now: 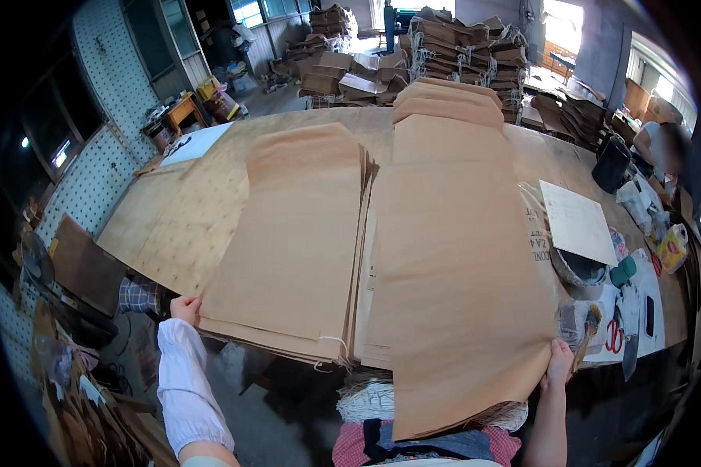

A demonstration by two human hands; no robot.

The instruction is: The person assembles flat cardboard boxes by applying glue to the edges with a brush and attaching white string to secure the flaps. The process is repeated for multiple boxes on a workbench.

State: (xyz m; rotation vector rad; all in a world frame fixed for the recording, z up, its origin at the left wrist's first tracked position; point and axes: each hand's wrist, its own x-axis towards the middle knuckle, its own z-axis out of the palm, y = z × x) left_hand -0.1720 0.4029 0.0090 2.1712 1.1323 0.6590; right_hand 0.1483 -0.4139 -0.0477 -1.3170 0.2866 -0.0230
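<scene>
Two stacks of large brown paper sacks lie side by side on the table. My left hand (185, 309), below a white sleeve cover, is closed at the near left corner of the left stack (292, 233). A white string (333, 342) lies at that stack's near right corner. My right hand (558, 363) pinches the near right edge of the top paper sack (459, 257) on the right stack. This sack hangs over the table's near edge, its near end curling up at the right. More sack ends (448, 100) show beyond its far end.
The plywood table (183, 226) spreads out around the stacks. On the right lie a white board (576, 222), a brush (588, 327), red-handled scissors (614, 333) and a black bucket (611, 165). Bundled brown sacks (467, 62) are piled behind. Another person (662, 148) is at the far right.
</scene>
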